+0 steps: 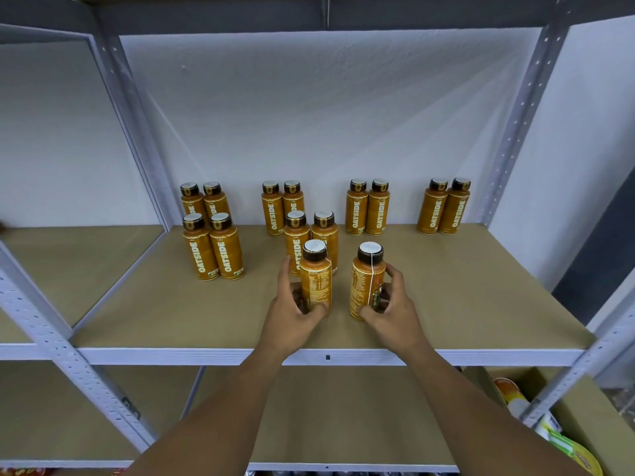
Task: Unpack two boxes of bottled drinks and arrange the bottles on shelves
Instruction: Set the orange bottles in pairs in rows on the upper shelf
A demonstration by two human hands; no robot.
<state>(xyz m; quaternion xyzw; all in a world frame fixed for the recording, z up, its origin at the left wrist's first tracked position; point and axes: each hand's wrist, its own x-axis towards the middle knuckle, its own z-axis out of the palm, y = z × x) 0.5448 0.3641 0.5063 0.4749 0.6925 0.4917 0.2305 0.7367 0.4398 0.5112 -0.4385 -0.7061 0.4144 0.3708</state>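
Item: two orange drink bottles, dark caps, on the middle shelf board (464, 304), toward its front edge.

- Left-held bottle (316, 280): upright, long axis vertical, cap up, small-print panel toward the camera. It stands just in front of the centre cluster.
- Right-held bottle (366, 283): upright or very nearly so, cap up, seam of the label toward the camera. It is near the first bottle but apart from it.
- Left hand (295, 310): wraps the lower half of its bottle, thumb across the front near the base, forefinger reaching up the left side.
- Right hand (391, 310): grips the lower half of its bottle, fingers curled round the right side, thumb low in front.
- Both forearms reach in over the shelf's front rail, converging.

Stock behind, all upright (OATSIDE lettering running up the long axis): cluster of four at left (213, 231), centre cluster of four (295, 218), a pair (367, 207), a far-right pair (443, 207).
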